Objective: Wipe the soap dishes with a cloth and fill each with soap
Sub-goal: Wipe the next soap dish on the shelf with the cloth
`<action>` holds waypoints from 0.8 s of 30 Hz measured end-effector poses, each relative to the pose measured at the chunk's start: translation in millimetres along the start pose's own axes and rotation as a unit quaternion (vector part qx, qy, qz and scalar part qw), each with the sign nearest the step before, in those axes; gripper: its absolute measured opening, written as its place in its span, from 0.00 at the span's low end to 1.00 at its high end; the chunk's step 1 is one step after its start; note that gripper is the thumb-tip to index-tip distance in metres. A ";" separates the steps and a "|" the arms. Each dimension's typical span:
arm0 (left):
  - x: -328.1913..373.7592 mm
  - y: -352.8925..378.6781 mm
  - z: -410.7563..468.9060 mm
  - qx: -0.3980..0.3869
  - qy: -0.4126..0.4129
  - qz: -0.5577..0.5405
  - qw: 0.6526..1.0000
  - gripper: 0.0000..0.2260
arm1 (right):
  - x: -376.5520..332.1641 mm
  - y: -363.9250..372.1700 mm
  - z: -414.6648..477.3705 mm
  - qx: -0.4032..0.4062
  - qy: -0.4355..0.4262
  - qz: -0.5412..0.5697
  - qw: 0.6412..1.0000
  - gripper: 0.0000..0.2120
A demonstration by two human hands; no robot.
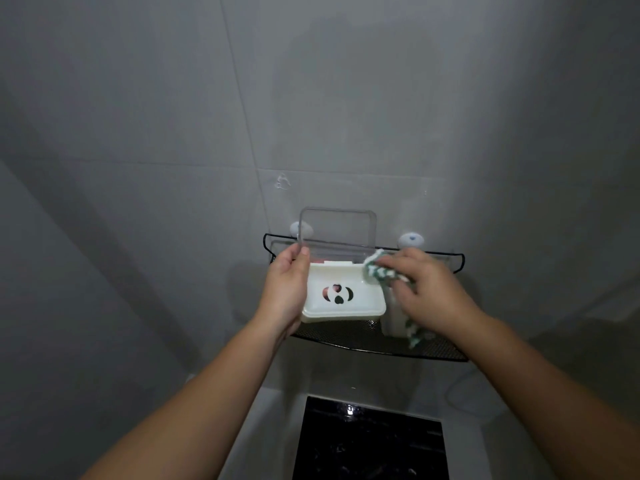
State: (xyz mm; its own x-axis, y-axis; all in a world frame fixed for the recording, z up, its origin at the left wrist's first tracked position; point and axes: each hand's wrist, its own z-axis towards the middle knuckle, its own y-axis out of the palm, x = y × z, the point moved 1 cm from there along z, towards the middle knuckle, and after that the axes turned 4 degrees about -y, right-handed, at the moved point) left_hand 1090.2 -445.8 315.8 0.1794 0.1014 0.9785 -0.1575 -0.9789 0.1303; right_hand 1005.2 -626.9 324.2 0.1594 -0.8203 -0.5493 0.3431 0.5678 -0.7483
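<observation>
A white soap dish [346, 306] with a cut-out pattern on its tray rests on a black wire shelf [363, 341]. Its clear lid [337, 233] stands raised against the wall. Something pink shows through the cut-outs. My left hand [285, 289] grips the dish's left side, thumb at the lid's lower left corner. A green and white cloth [379, 271] is bunched in my right hand [426, 289], pressed against the dish's right rear corner. A second white dish [393, 323] sits to the right, mostly hidden under that hand.
The shelf hangs on a grey tiled wall by two white suction cups [411, 239]. Below it lies a glossy black surface [370, 441] set in a white surround. A thin cord [457, 393] loops at lower right.
</observation>
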 end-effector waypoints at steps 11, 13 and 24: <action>-5.4 6.6 -1.9 -0.056 -0.041 0.022 0.997 0.11 | -17.2 -9.7 18.9 0.057 0.012 0.019 0.998 0.17; -6.4 10.4 -1.9 -0.062 -0.031 0.046 0.997 0.13 | -27.8 -6.5 26.4 0.051 -0.016 -0.029 0.998 0.17; -4.2 17.6 -4.5 -0.073 0.025 0.094 0.993 0.14 | -50.5 31.4 46.8 0.038 -0.014 -0.064 0.997 0.15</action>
State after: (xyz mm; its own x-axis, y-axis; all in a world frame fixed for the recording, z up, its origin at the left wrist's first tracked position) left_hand 1082.4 -462.7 314.7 0.0857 -0.0688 0.9939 -0.3236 -0.9454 -0.0375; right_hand 1051.3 -570.9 345.9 0.1349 -0.8881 -0.4393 0.4305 0.4519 -0.7813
